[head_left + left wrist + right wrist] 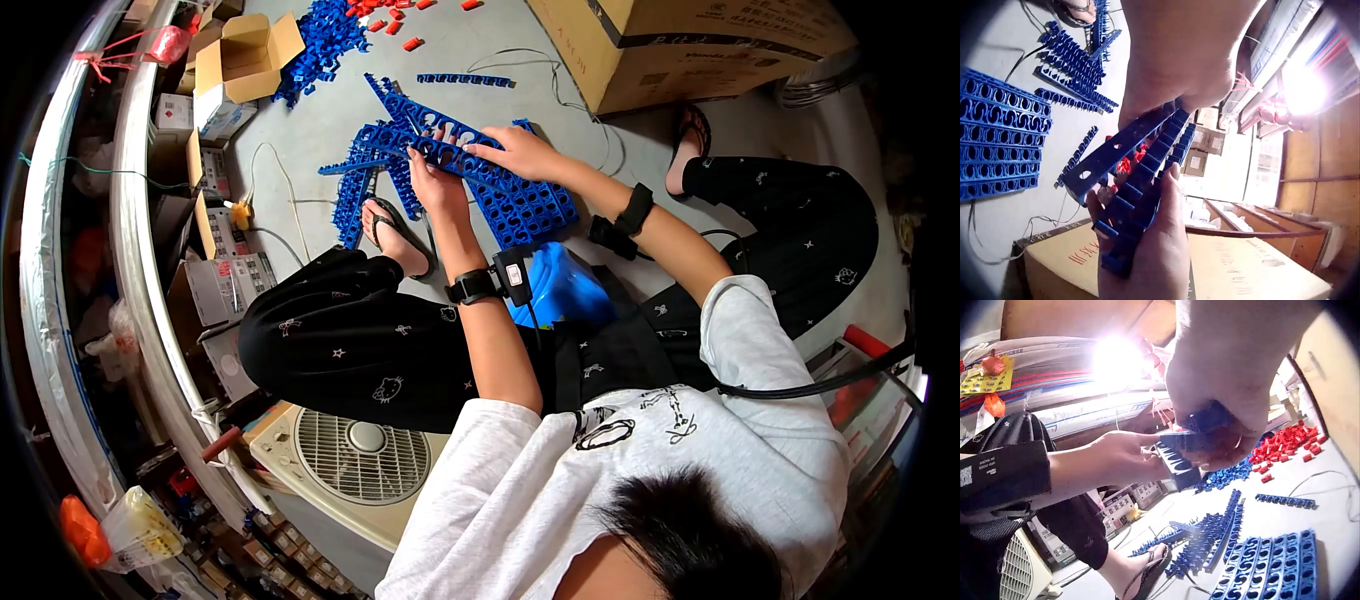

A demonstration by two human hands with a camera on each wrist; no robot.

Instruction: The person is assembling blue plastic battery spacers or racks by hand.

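Both hands hold long blue plastic strips (pixel 1099 170) with a row of teeth and round holes, raised over the floor in front of the body. My left hand (pixel 440 188) grips the strips from the near side. From the right, my right hand (pixel 522 155) holds them too, its thumb along a toothed strip (pixel 1138 187) in the left wrist view. Fingers and strips hide parts of each other. Just below lies a flat block of blue strips side by side (pixel 1266 565). Several loose toothed strips (pixel 1200 540) lie beside it, near the left foot.
A heap of small blue pieces (pixel 325 50) and scattered red pieces (pixel 412 44) lie farther out, with a short blue strip (pixel 465 80) nearer. A big carton (pixel 690 60) stands at right, an open carton (pixel 270 62) at left. Thin cables (pixel 290 190) cross the floor. A fan (pixel 365 455) sits behind.
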